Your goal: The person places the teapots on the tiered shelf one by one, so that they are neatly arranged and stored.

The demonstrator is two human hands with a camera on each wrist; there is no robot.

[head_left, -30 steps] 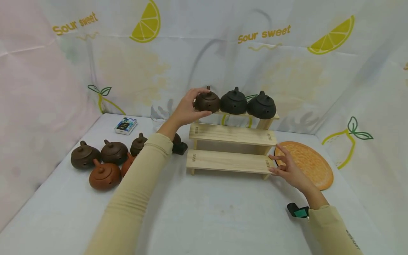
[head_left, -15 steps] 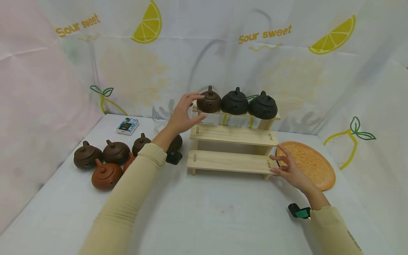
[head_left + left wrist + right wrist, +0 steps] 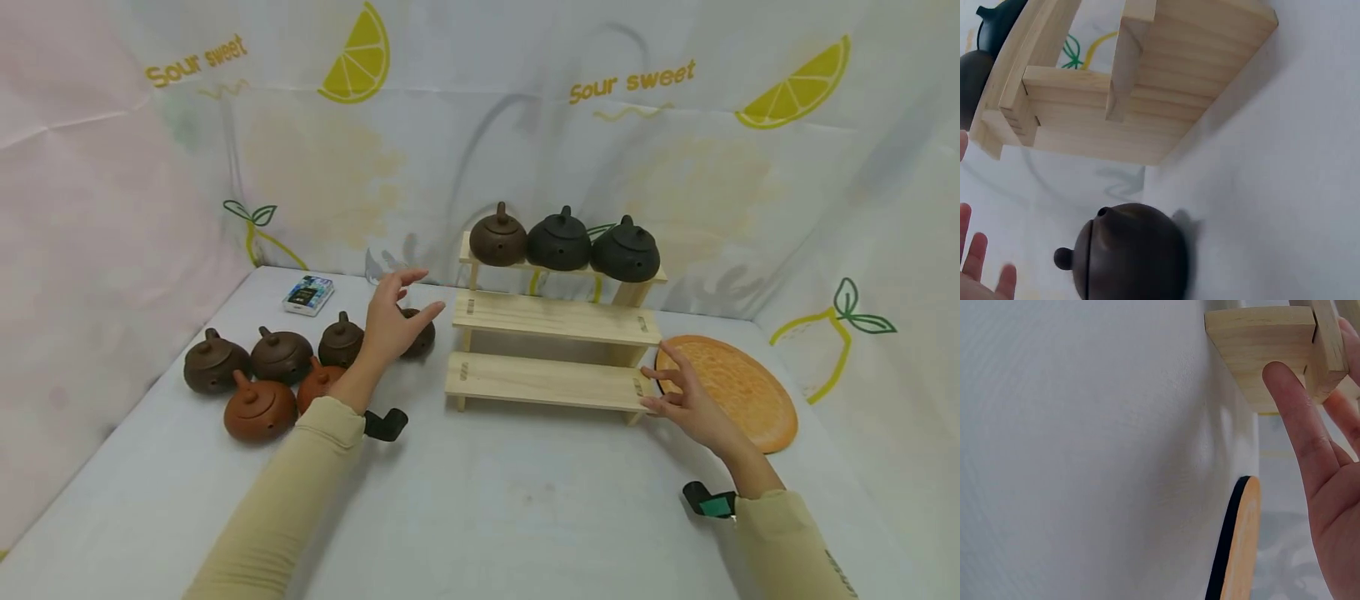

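My left hand [image 3: 392, 321] is in the air with thumb and fingers spread, holding nothing. Just beyond it a dark brown teapot [image 3: 420, 337] stands on the table, partly hidden; this teapot [image 3: 1138, 253] is large in the left wrist view. My right hand [image 3: 693, 408] holds the right end of a three-step wooden display stand [image 3: 555, 317], thumb at the lowest board and fingers around its end. Along the top board sit a brown teapot [image 3: 498, 237] at left and two black teapots, one in the middle [image 3: 559, 242] and one [image 3: 627, 252] at right.
Left on the table are several brown teapots [image 3: 281, 357] and orange-brown ones [image 3: 258, 410]. A small card box [image 3: 308, 295] lies behind them. Right of the stand is a round board with a bread-like print [image 3: 731, 387]. A printed curtain [image 3: 420, 167] hangs behind.
My left hand let go of the brown teapot on the top board and moved down and left, toward the teapots on the table. My right hand stays at the stand.
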